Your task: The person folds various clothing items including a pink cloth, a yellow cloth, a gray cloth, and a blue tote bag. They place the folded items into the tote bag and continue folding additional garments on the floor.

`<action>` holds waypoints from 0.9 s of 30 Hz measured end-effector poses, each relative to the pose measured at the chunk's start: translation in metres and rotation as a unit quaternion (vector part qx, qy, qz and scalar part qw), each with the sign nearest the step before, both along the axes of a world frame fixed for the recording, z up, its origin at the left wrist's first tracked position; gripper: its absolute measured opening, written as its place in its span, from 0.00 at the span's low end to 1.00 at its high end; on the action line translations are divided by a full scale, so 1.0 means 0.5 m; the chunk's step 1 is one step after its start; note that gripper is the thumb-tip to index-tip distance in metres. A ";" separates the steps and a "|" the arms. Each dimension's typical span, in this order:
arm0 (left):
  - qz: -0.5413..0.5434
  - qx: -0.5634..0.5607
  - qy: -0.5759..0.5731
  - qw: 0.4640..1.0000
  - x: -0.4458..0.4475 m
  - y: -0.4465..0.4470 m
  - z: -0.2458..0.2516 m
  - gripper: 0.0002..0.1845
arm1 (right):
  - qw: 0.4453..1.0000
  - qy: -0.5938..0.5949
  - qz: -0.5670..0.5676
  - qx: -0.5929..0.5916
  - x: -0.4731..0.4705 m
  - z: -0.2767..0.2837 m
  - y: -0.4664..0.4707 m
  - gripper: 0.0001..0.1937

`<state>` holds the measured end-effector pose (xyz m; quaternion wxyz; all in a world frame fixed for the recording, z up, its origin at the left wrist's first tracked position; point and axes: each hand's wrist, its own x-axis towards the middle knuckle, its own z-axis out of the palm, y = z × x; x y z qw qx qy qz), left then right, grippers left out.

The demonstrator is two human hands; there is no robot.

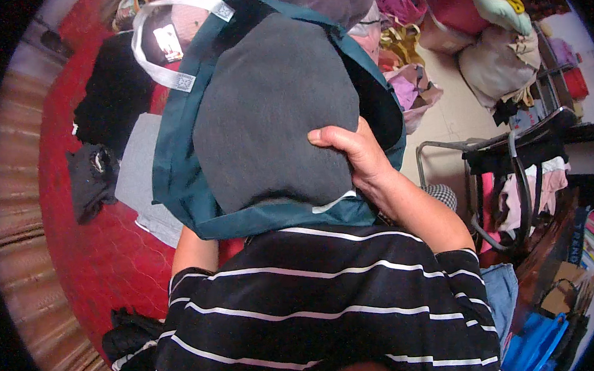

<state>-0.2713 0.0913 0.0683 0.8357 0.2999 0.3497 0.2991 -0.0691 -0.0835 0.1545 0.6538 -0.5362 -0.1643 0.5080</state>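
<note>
A folded dark grey garment (277, 105) lies partly inside the wide mouth of a teal fabric bag (173, 167). My right hand (358, 151) grips the garment's right edge, thumb on top, fingers hidden beneath it. Of my left arm only the forearm shows, below the bag's lower left; the left hand is hidden behind the bag. A white strap handle (155, 77) loops out from the bag's upper left, with printed patches at its ends. A white edge shows between garment and bag near my right wrist.
Black clothing (112, 89), a dark crumpled garment (90, 177) and light grey cloth (148, 179) lie on a red surface (92, 264) at left. Stuffed bags and clothes are heaped beyond. At right stand a metal-framed chair (518, 172) and a blue bag (534, 347).
</note>
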 end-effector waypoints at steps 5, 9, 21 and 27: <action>0.004 0.012 0.006 1.000 0.000 0.003 0.006 0.17 | 0.986 0.113 -0.123 -0.008 0.009 0.000 -0.031 0.08; 0.008 0.010 0.014 1.000 -0.010 -0.003 0.001 0.17 | 0.968 0.151 -0.201 0.021 0.033 -0.012 -0.085 0.08; 0.014 0.020 0.070 0.997 -0.092 -0.048 0.009 0.18 | 0.968 0.198 -0.134 -0.070 0.010 -0.083 -0.030 0.19; -0.023 0.014 0.057 0.998 -0.045 -0.082 -0.006 0.18 | 0.967 0.194 -0.163 -0.009 0.006 -0.061 -0.007 0.12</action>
